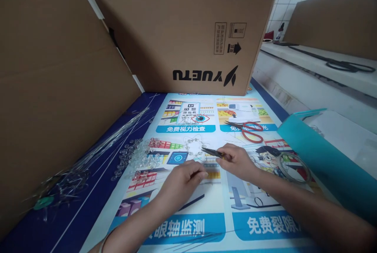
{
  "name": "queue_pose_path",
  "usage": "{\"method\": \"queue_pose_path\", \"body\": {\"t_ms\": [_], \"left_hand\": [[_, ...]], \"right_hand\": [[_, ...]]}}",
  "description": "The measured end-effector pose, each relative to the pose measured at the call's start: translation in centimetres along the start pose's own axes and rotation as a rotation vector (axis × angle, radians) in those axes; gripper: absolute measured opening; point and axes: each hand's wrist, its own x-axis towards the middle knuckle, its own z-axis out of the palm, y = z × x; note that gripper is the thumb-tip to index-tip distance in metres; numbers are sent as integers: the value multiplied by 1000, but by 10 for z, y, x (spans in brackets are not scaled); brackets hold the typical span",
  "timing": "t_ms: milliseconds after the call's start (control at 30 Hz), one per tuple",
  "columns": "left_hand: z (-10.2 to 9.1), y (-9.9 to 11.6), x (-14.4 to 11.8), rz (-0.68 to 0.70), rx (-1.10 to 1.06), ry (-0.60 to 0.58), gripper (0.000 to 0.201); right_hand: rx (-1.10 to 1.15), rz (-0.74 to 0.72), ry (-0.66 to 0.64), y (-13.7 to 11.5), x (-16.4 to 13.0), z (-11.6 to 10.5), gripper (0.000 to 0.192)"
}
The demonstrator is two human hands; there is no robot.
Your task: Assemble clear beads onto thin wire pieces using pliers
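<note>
The right hand is gripping the black-nosed pliers, whose tip is pointing at the right edge of the bead ring. The ring is lying on the printed sheet covering the counter, ahead of both hands. The left hand is curling just below the ring; whether its fingers are pinching anything, I cannot tell. Loose clear beads are lying left of the ring. Red-handled scissors are resting beyond the right hand, to the right.
</note>
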Motion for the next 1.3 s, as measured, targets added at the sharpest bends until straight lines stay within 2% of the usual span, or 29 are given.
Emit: {"method": "queue_pose_path", "body": {"t_ms": [100, 167, 300, 400, 467, 700, 1033, 1167, 1300], "left_hand": [[9, 5, 6, 9, 55, -36, 20], [8, 5, 7, 5, 118, -43, 21], [-18, -1, 0, -58, 333, -3, 25], [-40, -11, -7, -136, 430, -56, 24], [-47, -16, -11, -155, 432, -107, 23], [-37, -24, -11, -220, 546, -150, 20], [-27, -25, -14, -164, 832, -188, 27], [-27, -26, -13, -156, 848, -207, 29], [-32, -17, -13, -195, 786, -205, 31]], "right_hand": [[-3, -30, 8, 2, -1, 3, 20], [-7, -37, 12, 2, -1, 3, 23], [-21, -29, -23, 2, 0, 1, 22], [-34, -13, -43, 1, 0, 0, 19], [-37, -8, -46, 0, 0, 0, 19], [-34, -13, -35, 3, -1, 3, 22], [-38, -4, -71, 1, 0, 1, 21], [-44, -11, -58, 3, -1, 3, 21], [-54, -4, -49, 4, -2, 4, 24]]}}
